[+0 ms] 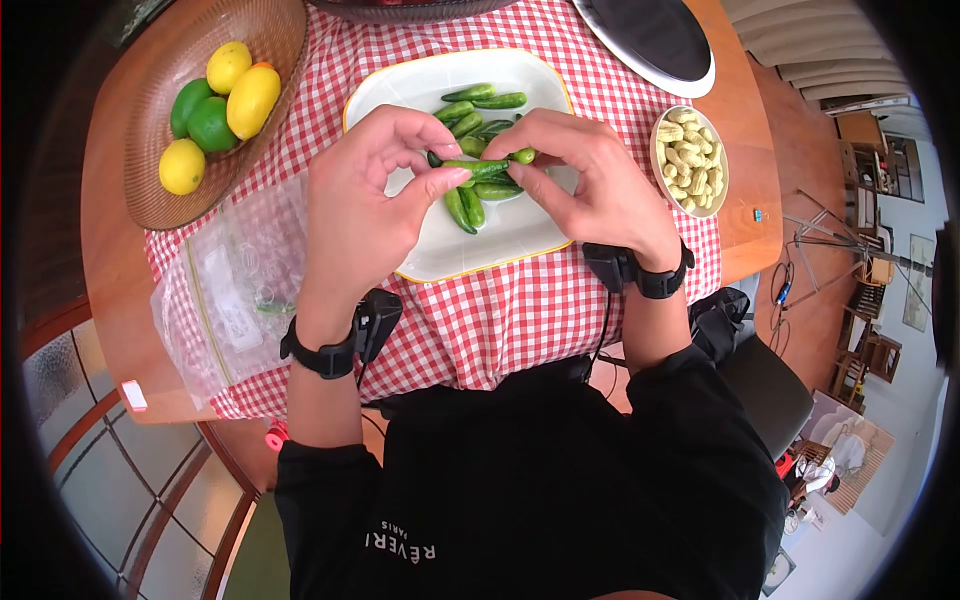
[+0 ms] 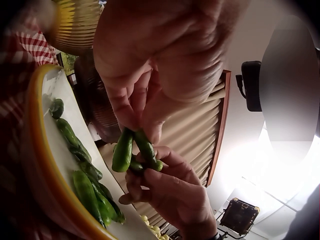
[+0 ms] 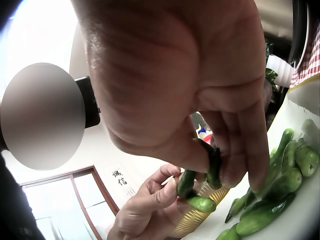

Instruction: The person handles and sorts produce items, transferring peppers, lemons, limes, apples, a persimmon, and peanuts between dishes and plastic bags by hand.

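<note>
Above the white tray [image 1: 425, 240], the left hand [image 1: 365, 200] and right hand [image 1: 595, 185] face each other with green peppers [image 1: 485, 168] between them. In the left wrist view, the left hand [image 2: 160, 60] pinches peppers [image 2: 122, 152] at their upper ends, with the right hand [image 2: 175, 200] gripping just below. The right wrist view has the right hand's [image 3: 180, 75] thumb and fingers around a dark green pepper [image 3: 214, 167]; the left hand [image 3: 150, 205] pinches another [image 3: 186, 184] beside it. Exactly how many are held cannot be told. Several more peppers [image 1: 465, 205] lie in the tray.
A ribbed basket [image 1: 145, 125] of lemons and green citrus stands at the left. A clear plastic bag [image 1: 235, 280] lies on the checked cloth [image 1: 500, 320]. At the right are a bowl of peanuts [image 1: 688, 165] and, behind it, a dark round plate [image 1: 650, 35].
</note>
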### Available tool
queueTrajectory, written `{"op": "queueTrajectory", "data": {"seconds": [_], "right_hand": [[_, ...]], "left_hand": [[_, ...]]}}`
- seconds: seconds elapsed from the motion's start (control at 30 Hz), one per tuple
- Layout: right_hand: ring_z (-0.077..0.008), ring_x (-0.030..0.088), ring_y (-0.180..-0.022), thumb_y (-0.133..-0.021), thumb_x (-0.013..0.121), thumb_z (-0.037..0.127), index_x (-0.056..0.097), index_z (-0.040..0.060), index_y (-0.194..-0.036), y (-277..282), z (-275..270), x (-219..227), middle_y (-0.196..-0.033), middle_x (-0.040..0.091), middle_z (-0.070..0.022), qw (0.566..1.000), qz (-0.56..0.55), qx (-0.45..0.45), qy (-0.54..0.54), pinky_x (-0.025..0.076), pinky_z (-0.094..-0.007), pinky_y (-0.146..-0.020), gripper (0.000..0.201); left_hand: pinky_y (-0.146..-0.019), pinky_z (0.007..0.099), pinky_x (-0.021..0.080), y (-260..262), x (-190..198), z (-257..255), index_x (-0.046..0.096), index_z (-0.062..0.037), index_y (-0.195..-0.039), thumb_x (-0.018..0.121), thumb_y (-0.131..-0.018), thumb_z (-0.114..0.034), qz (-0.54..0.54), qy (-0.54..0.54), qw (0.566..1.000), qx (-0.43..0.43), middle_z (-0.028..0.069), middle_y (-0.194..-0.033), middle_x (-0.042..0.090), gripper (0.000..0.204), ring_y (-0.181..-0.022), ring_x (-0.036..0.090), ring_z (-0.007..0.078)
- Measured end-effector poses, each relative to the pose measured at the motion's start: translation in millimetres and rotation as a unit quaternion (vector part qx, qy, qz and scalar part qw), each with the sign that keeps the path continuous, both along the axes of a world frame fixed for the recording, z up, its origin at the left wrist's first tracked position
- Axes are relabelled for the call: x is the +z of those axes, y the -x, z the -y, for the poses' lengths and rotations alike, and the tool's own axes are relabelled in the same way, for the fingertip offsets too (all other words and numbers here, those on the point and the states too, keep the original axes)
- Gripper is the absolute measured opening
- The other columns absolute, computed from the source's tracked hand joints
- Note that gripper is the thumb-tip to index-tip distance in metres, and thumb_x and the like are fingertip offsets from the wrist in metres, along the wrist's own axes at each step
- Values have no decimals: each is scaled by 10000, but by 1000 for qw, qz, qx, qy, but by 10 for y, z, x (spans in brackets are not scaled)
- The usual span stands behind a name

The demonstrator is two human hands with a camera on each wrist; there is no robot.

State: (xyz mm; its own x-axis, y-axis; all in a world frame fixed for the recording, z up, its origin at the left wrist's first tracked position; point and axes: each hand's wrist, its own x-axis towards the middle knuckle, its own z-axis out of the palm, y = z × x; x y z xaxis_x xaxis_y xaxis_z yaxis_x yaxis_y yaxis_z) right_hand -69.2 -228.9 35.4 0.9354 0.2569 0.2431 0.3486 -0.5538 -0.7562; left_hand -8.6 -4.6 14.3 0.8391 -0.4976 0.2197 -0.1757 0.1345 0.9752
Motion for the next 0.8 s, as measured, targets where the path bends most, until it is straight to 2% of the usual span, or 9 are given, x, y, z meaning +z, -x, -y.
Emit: {"op": "queueTrajectory", "data": {"seconds": [0.13,0.27,0.33,0.37,0.43,0.53,0.63,0.7,0.8], "right_hand": [[-293,727,-812,-912,748,61,727,23,-1108,15,-21,50,-977,733,-149,1000,-29,-5,0,588,-378,-715,201],[-278,725,-765,-893,809,133,746,22,-1069,-18,21,-41,-965,735,-142,1000,8,-17,18,587,-363,-686,218],[-275,724,-749,-887,820,143,752,20,-1054,-26,38,-44,-959,737,-139,999,13,-40,17,585,-357,-675,218],[-262,723,-743,-886,822,139,757,20,-1048,-32,59,-39,-951,739,-132,997,28,-58,47,583,-349,-666,211],[-248,722,-737,-885,824,136,761,21,-1042,-27,53,-20,-942,742,-126,993,44,-74,75,581,-341,-657,205],[-180,710,-726,-864,843,113,792,38,-1061,-17,7,83,-948,756,-101,993,93,-68,-29,565,-289,-633,217],[-162,709,-737,-853,844,70,801,45,-1064,-3,-9,83,-972,766,-88,988,120,-82,-41,565,-273,-631,217],[-152,720,-789,-861,832,45,799,31,-1075,-16,-14,72,-990,770,-83,986,127,-106,5,573,-273,-635,217],[-152,720,-790,-863,835,56,800,36,-1082,-50,1,60,-994,771,-81,977,185,-106,-26,575,-278,-644,223]], "left_hand": [[-791,267,598,-7,-32,6,680,43,-1052,770,-839,139,9,-6,1000,5,87,-1013,708,250,-930,714,142],[-762,263,593,-8,-30,5,691,28,-1031,776,-838,122,12,-18,1000,1,80,-967,723,231,-878,719,137],[-803,291,567,-26,-3,-36,708,35,-1037,795,-874,48,47,-143,989,4,95,-1010,750,185,-920,717,150],[-803,291,567,-24,32,-44,708,35,-1037,795,-874,48,47,-144,988,4,95,-1010,750,185,-920,717,150],[-774,306,568,1,111,-54,744,10,-989,818,-871,-34,129,-271,954,7,92,-934,772,146,-850,733,168],[-771,319,567,30,98,-55,766,-7,-975,832,-863,-92,136,-253,958,7,99,-907,778,155,-837,744,197],[-770,320,569,-5,89,-105,777,-13,-991,823,-873,-98,151,-237,959,25,106,-923,781,152,-844,752,217],[-798,345,562,-83,98,-150,768,-5,-990,803,-882,-90,163,-256,952,32,118,-947,775,142,-874,740,248],[-861,425,526,-104,58,-200,749,-1,-977,757,-879,-63,298,-232,924,59,145,-934,728,116,-949,668,346]]}}
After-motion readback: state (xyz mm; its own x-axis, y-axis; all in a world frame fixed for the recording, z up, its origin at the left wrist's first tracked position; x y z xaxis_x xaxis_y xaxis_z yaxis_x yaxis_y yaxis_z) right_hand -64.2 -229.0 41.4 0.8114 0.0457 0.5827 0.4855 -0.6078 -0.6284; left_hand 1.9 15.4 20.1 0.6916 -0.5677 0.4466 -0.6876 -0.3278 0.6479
